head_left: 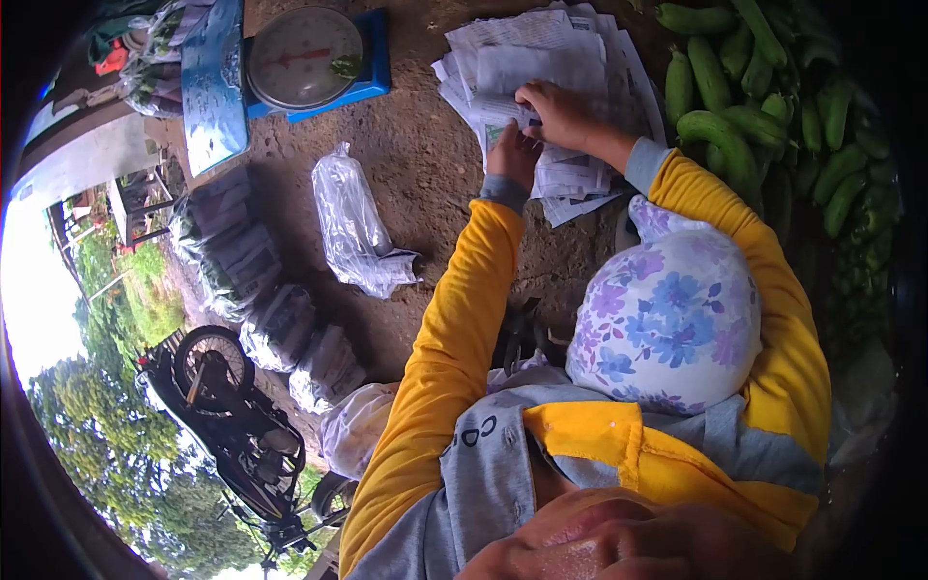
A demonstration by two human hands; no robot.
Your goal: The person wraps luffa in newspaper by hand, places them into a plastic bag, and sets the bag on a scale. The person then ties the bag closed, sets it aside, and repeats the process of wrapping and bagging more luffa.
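A fanned stack of printed paper sheets lies on the brown surface at the top centre. My left hand is at the stack's lower left edge, its fingers bent around the edge of a sheet. Just above and to its right, my right hand pinches the paper with curled fingers. The two hands nearly touch. A small green patch shows beside my left fingertips; what it is cannot be made out.
A dial scale stands at the upper left beside a blue board. Clear plastic bags lie left of my left arm. Wrapped bundles line the left edge. Green vegetables are piled right. A flowered cloth bundle sits between my arms.
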